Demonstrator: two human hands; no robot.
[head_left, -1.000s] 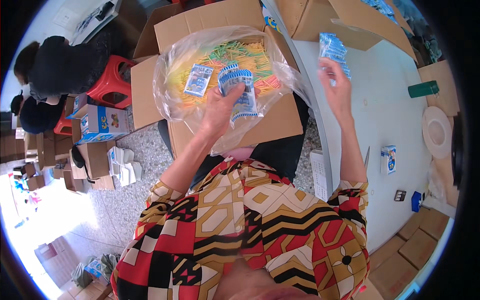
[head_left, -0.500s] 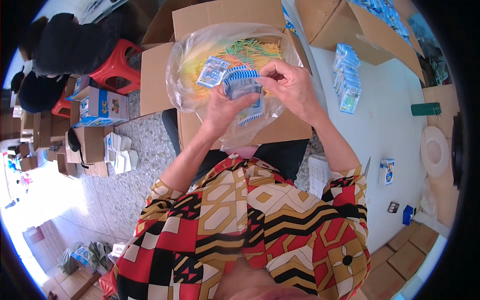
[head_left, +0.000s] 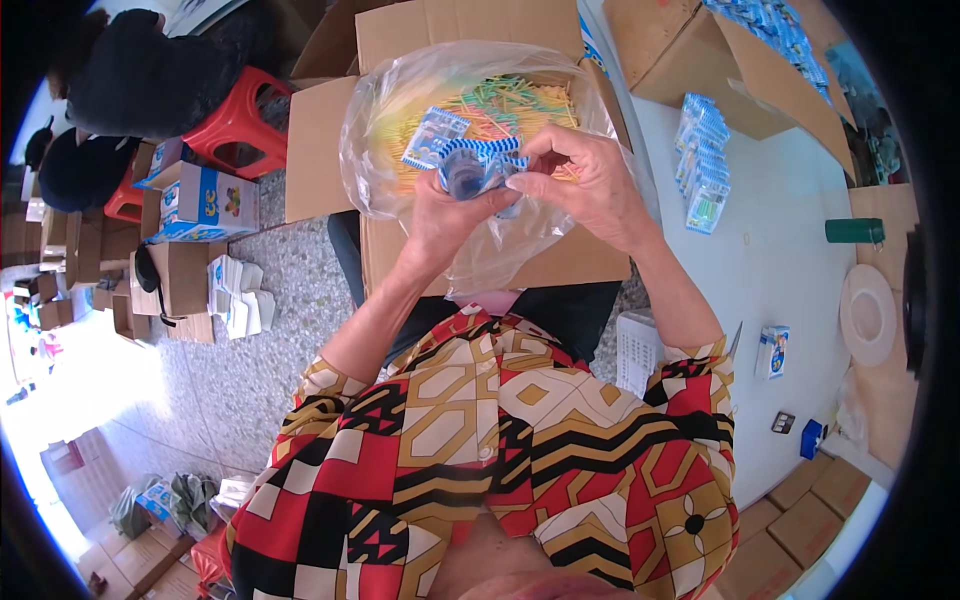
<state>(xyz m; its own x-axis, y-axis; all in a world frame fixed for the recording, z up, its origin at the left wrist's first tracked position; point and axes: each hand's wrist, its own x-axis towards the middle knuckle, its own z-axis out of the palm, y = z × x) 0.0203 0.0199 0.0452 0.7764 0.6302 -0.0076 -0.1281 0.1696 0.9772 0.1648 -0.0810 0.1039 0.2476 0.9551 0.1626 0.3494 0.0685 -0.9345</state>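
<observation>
My left hand (head_left: 440,218) grips a small blue-and-white plastic packet (head_left: 465,174), its striped edge bowed into a curve. At the packet's right side, the thumb and fingers of my right hand (head_left: 592,188) are closed on the striped edge. Both hands are above an open cardboard carton (head_left: 322,160) lined with a clear plastic bag (head_left: 368,172). Many thin sticks (head_left: 515,98) in yellow, green and pink fill the bag. Another blue-and-white packet (head_left: 433,138) lies on the sticks, just beyond my left hand.
To the right, a white table (head_left: 700,290) bears a row of filled packets (head_left: 703,165), a small box (head_left: 772,352) and a green cylinder (head_left: 854,231). A large carton (head_left: 690,60) stands at the far right. At left are red stools (head_left: 240,125), seated people and printed boxes (head_left: 215,205).
The packet in my left hand has turned and bowed into a rounder shape. My right fingers have shifted slightly lower along its edge. The whole view has shifted a little.
</observation>
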